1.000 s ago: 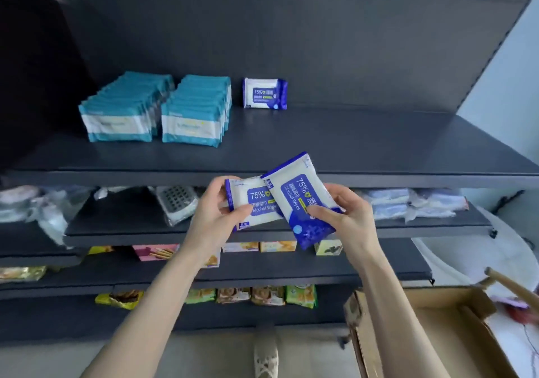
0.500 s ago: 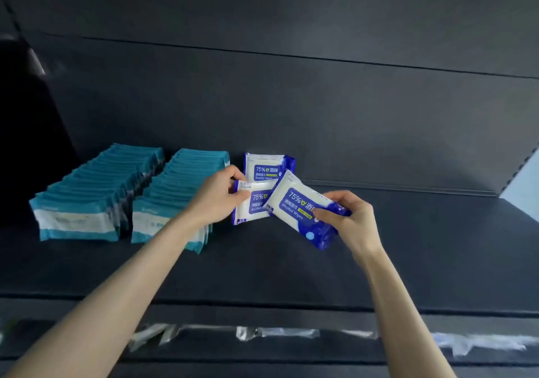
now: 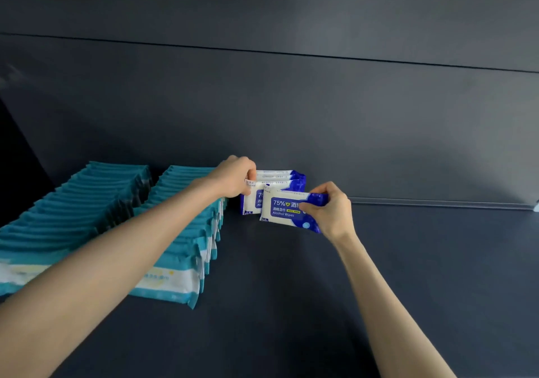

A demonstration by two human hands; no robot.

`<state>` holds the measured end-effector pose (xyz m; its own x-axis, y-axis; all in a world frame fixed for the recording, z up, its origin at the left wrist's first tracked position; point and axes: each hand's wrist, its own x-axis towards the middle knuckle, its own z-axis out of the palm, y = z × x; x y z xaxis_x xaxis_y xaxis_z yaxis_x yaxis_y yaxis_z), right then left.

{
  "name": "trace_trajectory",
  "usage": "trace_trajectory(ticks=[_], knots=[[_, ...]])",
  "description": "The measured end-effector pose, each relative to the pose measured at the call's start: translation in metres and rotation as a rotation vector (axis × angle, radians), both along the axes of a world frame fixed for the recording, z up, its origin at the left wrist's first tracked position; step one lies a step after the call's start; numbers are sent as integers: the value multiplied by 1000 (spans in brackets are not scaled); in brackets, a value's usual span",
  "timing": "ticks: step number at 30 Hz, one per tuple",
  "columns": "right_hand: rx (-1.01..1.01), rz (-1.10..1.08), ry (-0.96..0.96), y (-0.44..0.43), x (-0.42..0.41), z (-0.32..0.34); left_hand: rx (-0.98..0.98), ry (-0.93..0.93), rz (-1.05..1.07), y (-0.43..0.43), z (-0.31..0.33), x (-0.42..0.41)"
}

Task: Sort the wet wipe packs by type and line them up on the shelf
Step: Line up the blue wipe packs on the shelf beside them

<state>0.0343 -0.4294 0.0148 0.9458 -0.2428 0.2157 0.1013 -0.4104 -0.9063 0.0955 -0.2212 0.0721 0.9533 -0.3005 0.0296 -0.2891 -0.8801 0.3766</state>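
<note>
**Two alcohol packs brought up to the blue row**

2 teal rows, L teal row (image 3: 73,217) and R teal row (image 3: 186,232), stand upright front-to-back on the shelf (image 3: 408,275), unchanged vs 1 s ago.

L hand (image 3: 233,179) pinches the top-left corner of the rear held pack (image 3: 251,202), fingers curled on its seal. Pack is upright, just in front of the back blue pack (image 3: 280,173) by the rear panel (image 3: 320,100), prob. touching it. 1 s ago this pack was held low, in front of the shelf edge. 0.5 s ago it was near the back pack but not squared up.

R hand (image 3: 332,211) is clamped on the R end of the front held pack (image 3: 284,211), thumb on its face. Label fwd, overlapping the rear held pack, offset slightly R. Tilted 0.5 s ago, now approx. level. Cannot tell if its lower edge rests on the shelf.

Judgement: blue type gets its own row, R of the teal. Neither pack is released yet. Next: slide the front pack L into line, then let go.
</note>
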Motion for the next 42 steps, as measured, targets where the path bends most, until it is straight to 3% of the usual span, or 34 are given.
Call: trace_trajectory(ticks=[7, 14, 30, 42], knots=[[-154, 2, -28, 25, 28, -5, 11, 46, -101, 9, -2, 14], [-351, -77, -48, 35, 38, -10, 34, -132, -121, 9, -9, 18], [-656, -105, -54, 36, 38, -12, 330, -411, -170, 5, -12, 15], [-616, -214, -153, 29, -40, 20, -98, -487, -123, 7, 0, -50]])
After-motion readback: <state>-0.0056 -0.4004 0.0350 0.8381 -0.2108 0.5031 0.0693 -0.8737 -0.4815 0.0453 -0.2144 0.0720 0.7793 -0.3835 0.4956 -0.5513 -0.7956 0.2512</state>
